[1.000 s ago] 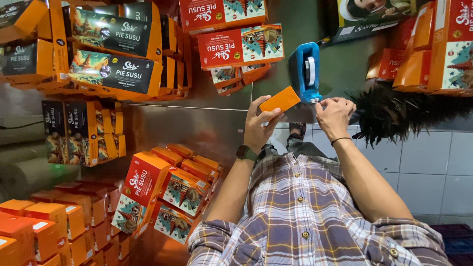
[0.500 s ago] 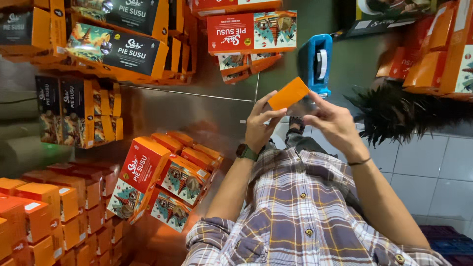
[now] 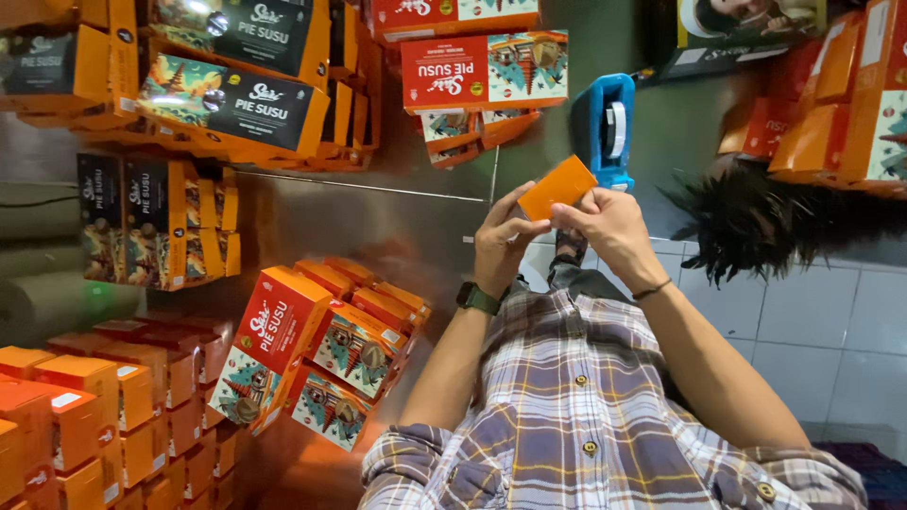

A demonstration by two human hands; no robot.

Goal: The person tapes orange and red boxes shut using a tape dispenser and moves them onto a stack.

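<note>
Fingers of both hands pinch a small flat orange box held up between them. The left hand grips its lower left corner, the right hand its lower right edge; the long axis rises toward the blue tape dispenser just beyond the grip. Stacked orange cartons lie well left of the left hand.

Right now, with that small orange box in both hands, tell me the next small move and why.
Probably free the right hand and reach for the blue tape dispenser, leaving the small orange box to the left hand. Both hands pinch the box at its near edge, and the dispenser stands just beyond it, its roll in view.
</note>
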